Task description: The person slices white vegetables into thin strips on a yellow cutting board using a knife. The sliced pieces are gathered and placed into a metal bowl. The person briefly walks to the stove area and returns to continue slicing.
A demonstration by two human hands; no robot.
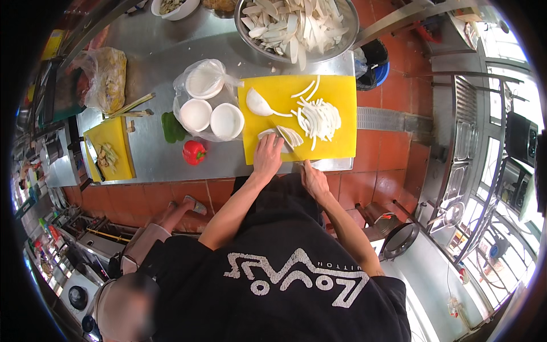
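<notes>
On a yellow cutting board [345,147], my left hand [268,154] presses on a partly sliced piece of onion [290,136]. My right hand [315,178], at the board's near edge, is closed on the handle of a kitchen knife [293,150], whose thin blade reaches the cut slices. Beyond my left hand rests an uncut onion piece [258,102] with its flat side down. A pile of white onion strips [319,119] lies on the right half of the board, with a few loose strips above it.
A steel bowl [354,32] of pale slices stands behind the board. Left are bagged white bowls [227,121], a red bell pepper [194,152], green pepper pieces [173,127] and a second yellow board [122,149] with a knife [94,156]. Another person [128,295] is at lower left.
</notes>
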